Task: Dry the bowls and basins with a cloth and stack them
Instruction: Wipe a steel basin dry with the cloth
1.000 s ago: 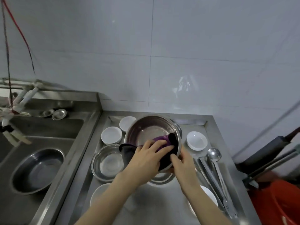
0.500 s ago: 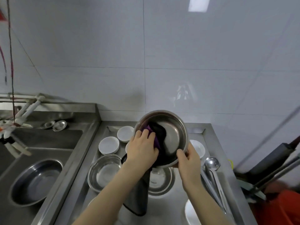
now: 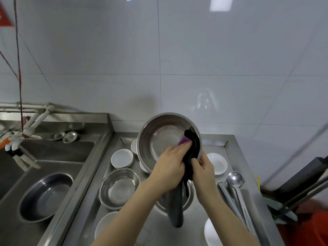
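Pressing cloth [image 3: 193, 148], left hand [image 3: 168, 168] now farther right in basin [image 3: 160, 134]; right hand [image 3: 204, 170] gripping rim.

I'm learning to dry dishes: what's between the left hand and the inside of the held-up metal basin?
The dark cloth with a purple patch; the left hand presses it against the steel basin's inner wall, in the head view.

L hand [image 3: 168, 169] presses dark cloth [image 3: 192, 148] inside tilted steel basin [image 3: 159, 132]; R hand [image 3: 204, 172] grips rim
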`<state>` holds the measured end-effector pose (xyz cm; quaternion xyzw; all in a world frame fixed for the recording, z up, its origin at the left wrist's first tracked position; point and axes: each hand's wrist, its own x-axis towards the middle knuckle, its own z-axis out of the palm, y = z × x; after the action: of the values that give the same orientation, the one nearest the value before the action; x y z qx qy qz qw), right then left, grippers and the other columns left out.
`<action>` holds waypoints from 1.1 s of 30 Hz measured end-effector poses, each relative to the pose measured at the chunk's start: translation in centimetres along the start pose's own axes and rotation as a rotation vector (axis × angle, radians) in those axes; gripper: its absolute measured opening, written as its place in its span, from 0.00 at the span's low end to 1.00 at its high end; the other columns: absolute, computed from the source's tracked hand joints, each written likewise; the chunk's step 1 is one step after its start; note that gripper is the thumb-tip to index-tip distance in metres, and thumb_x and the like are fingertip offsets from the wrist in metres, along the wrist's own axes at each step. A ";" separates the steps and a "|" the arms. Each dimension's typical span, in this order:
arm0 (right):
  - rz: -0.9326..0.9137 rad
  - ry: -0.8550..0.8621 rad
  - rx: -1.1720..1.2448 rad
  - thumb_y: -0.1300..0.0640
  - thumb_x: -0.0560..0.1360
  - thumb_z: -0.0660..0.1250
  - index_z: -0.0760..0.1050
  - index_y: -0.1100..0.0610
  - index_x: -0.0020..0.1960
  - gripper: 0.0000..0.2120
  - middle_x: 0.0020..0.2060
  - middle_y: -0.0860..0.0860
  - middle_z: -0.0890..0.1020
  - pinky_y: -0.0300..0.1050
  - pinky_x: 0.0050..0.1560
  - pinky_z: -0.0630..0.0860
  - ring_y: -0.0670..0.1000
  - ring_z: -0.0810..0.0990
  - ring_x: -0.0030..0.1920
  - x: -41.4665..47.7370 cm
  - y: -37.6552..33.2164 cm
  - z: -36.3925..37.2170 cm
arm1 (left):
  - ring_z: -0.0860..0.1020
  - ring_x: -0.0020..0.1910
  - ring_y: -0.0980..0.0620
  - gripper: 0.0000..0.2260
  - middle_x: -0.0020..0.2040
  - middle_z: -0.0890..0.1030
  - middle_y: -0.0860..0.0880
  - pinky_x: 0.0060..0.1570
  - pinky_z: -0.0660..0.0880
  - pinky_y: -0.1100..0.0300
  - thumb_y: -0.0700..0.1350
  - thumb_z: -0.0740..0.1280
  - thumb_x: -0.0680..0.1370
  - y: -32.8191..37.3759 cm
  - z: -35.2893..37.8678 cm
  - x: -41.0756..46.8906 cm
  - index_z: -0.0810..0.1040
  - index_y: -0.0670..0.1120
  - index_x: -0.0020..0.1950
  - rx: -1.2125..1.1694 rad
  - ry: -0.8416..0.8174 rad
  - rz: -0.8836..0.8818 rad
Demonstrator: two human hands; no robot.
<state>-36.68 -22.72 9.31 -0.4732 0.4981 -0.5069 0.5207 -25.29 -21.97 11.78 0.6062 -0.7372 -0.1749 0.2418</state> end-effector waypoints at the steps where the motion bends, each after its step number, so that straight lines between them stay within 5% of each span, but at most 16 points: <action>1: 0.002 -0.016 0.000 0.60 0.68 0.60 0.80 0.50 0.52 0.16 0.43 0.61 0.82 0.65 0.49 0.78 0.61 0.79 0.43 -0.1 0.1 0.0 | 0.65 0.69 0.49 0.32 0.75 0.67 0.51 0.69 0.63 0.56 0.46 0.49 0.73 -0.2 0.0 0.5 0.58 0.50 0.79 0.070 0.016 0.011; 4: -0.055 -0.025 -0.065 0.59 0.69 0.60 0.79 0.48 0.49 0.14 0.39 0.53 0.82 0.64 0.47 0.80 0.57 0.80 0.42 -0.6 0.0 -0.3 | 0.61 0.73 0.47 0.33 0.78 0.60 0.51 0.68 0.66 0.51 0.52 0.43 0.73 -1.0 -0.1 1.2 0.52 0.49 0.80 0.291 0.066 -0.016; 7: -0.113 0.041 -0.102 0.59 0.69 0.60 0.77 0.48 0.43 0.09 0.36 0.54 0.79 0.63 0.45 0.80 0.60 0.78 0.40 -0.8 -0.7 -1.0 | 0.60 0.74 0.46 0.30 0.79 0.57 0.49 0.68 0.62 0.52 0.44 0.54 0.79 -2.7 -0.4 1.2 0.49 0.49 0.80 0.462 0.088 -0.088; 11: -0.153 0.104 -0.128 0.59 0.70 0.60 0.77 0.45 0.43 0.11 0.34 0.57 0.76 0.66 0.38 0.79 0.66 0.75 0.38 -0.1 -1.4 -1.7 | 0.66 0.71 0.50 0.28 0.75 0.67 0.52 0.67 0.61 0.55 0.46 0.58 0.77 -3.8 -0.9 0.6 0.59 0.50 0.78 0.476 0.115 -0.057; 15: -0.099 0.183 -0.063 0.67 0.74 0.60 0.77 0.52 0.47 0.12 0.28 0.46 0.75 0.57 0.41 0.79 0.50 0.72 0.33 0.7 -1.4 -1.4 | 0.71 0.65 0.53 0.23 0.65 0.76 0.56 0.62 0.58 0.55 0.52 0.50 0.76 -2.1 -0.2 -0.7 0.69 0.55 0.71 0.413 0.040 -0.041; 18: -0.041 0.197 -0.013 0.67 0.75 0.60 0.77 0.54 0.47 0.11 0.34 0.56 0.79 0.64 0.46 0.80 0.53 0.76 0.38 0.9 -0.7 -0.8 | 0.72 0.59 0.54 0.24 0.61 0.77 0.57 0.61 0.59 0.55 0.51 0.46 0.75 -0.4 1.0 -1.3 0.68 0.56 0.69 0.268 0.009 0.011; 21: -0.016 0.214 0.015 0.66 0.75 0.60 0.77 0.44 0.43 0.17 0.39 0.59 0.80 0.70 0.46 0.78 0.62 0.78 0.42 1.0 -0.3 -0.7 | 0.71 0.61 0.58 0.22 0.61 0.77 0.58 0.64 0.55 0.59 0.48 0.50 0.75 -0.8 1.2 -0.9 0.68 0.57 0.69 0.004 0.067 -0.054; 25: -0.014 0.251 0.117 0.69 0.76 0.60 0.77 0.39 0.47 0.24 0.43 0.56 0.82 0.66 0.47 0.82 0.61 0.82 0.47 1.3 -0.8 -0.3 | 0.60 0.67 0.52 0.12 0.66 0.63 0.54 0.69 0.53 0.55 0.51 0.59 0.80 -1.3 2.4 -1.3 0.75 0.62 0.60 0.029 0.466 -0.325; 27: -0.007 0.255 0.153 0.70 0.76 0.59 0.76 0.39 0.51 0.24 0.46 0.53 0.83 0.62 0.48 0.83 0.58 0.83 0.49 1.2 -0.6 0.1 | 0.59 0.68 0.48 0.11 0.66 0.57 0.50 0.71 0.58 0.53 0.51 0.59 0.82 -0.4 3.0 -1.4 0.75 0.62 0.62 -0.163 0.424 -0.463; 30: -0.010 0.254 0.143 0.67 0.74 0.60 0.76 0.46 0.56 0.19 0.47 0.55 0.83 0.66 0.52 0.80 0.59 0.82 0.50 0.9 0.1 0.8 | 0.72 0.59 0.48 0.13 0.63 0.59 0.49 0.67 0.68 0.53 0.58 0.58 0.80 1.3 3.1 -1.3 0.71 0.64 0.64 -0.653 0.278 -0.579; 33: -0.030 0.216 0.053 0.62 0.71 0.61 0.74 0.52 0.62 0.20 0.46 0.55 0.82 0.59 0.53 0.80 0.54 0.81 0.45 0.5 0.2 1.6 | 0.76 0.50 0.52 0.16 0.60 0.65 0.48 0.57 0.76 0.55 0.62 0.65 0.76 0.5 3.4 -0.6 0.72 0.62 0.62 -0.644 0.259 -0.583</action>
<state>-35.12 -23.26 9.18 -0.4093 0.5306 -0.5758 0.4684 -27.55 -21.42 9.21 0.6993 -0.4075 -0.3789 0.4488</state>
